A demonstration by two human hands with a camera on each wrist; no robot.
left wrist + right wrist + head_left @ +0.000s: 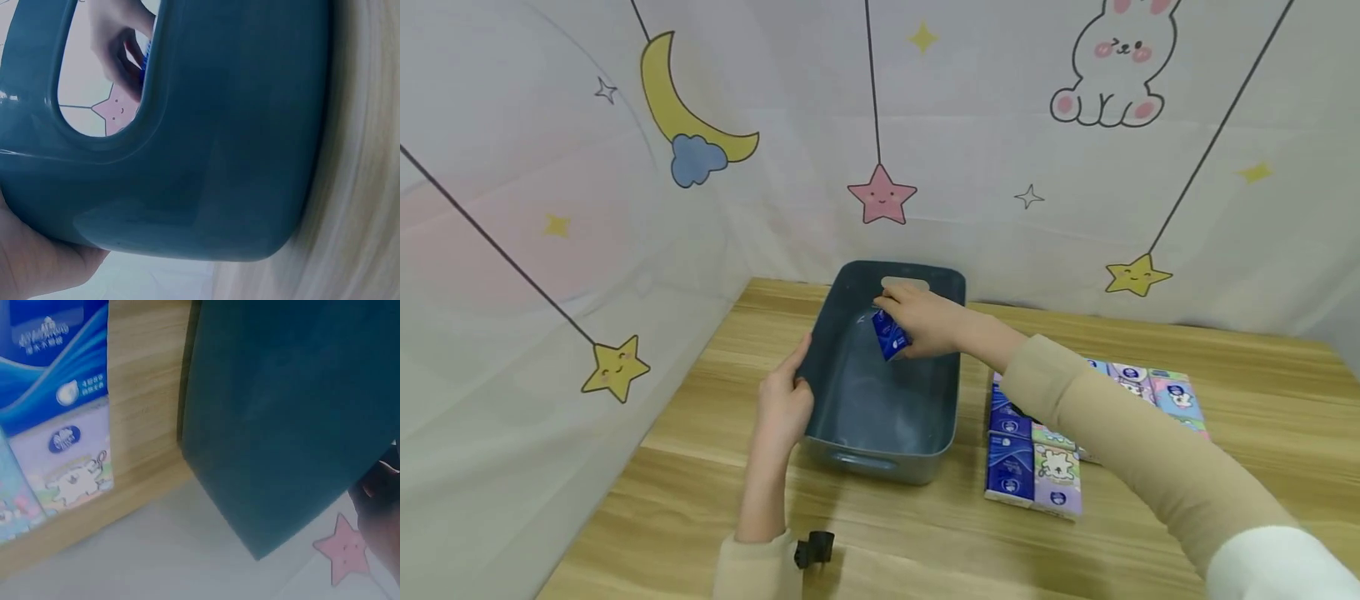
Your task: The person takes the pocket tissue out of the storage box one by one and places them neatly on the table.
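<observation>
head | right hand (925,321) holds blue tissue pack (890,336) | inside bin (880,417)

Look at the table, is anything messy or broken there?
Nothing stands out. The blue bin sits flat on the wooden table; the left hand grips its rim. The right hand holds a blue tissue pack over the bin, and the other tissue packs lie in tidy rows beside it.

A dark blue tissue packet (890,335) is pinched in the right hand (925,319), tilted, held inside the far end of a grey-blue plastic bin (880,412). The bin stands upright on the wood, oblong, with handle cut-outs in its end walls; the left hand (784,406) grips its left rim
</observation>
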